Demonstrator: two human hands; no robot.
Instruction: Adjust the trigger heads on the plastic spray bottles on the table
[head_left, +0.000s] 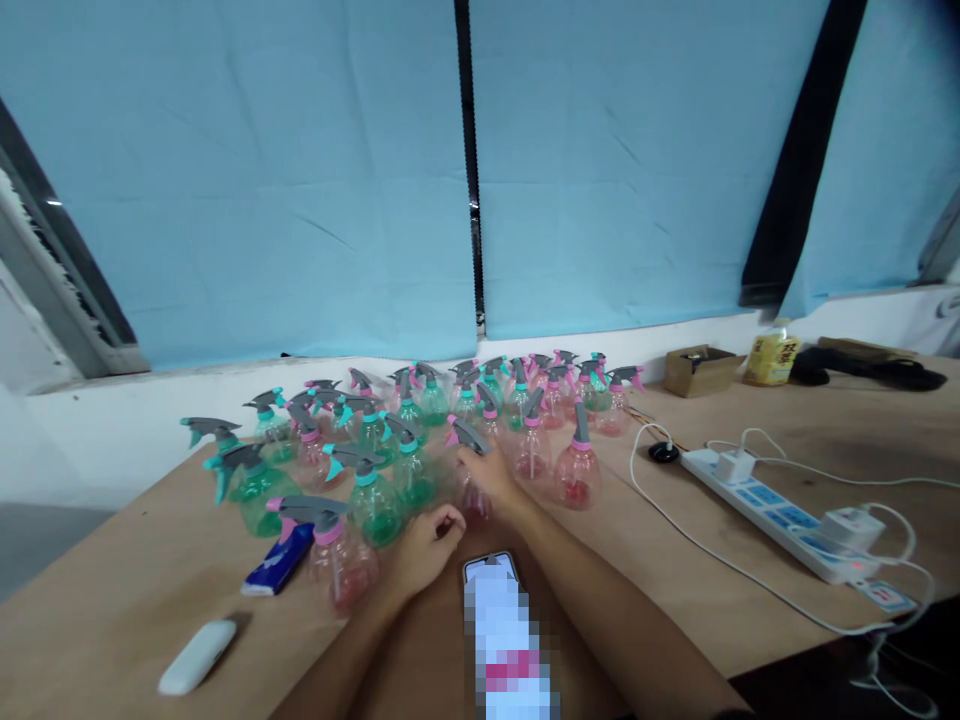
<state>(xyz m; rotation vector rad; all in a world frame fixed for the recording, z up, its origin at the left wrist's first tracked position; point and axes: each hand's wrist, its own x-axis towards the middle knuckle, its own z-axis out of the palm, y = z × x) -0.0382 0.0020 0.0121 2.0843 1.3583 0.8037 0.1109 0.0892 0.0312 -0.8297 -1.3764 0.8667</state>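
Observation:
Many small spray bottles, green ones (375, 500) and pink ones (577, 470), stand crowded at the middle of a wooden table (135, 600). My right hand (491, 478) reaches forward and is wrapped round a pink spray bottle (471, 465) with a grey trigger head. My left hand (427, 545) rests on the table just behind it, fingers curled into a loose fist, next to another pink bottle (341, 560). A phone (495, 580) lies between my forearms.
A blue packet (279, 565) and a white oblong object (196, 656) lie at the left front. A white power strip (780, 515) with plugs and cables runs along the right. A cardboard box (699, 370), a yellow bottle (771, 358) and a dark cloth sit by the wall.

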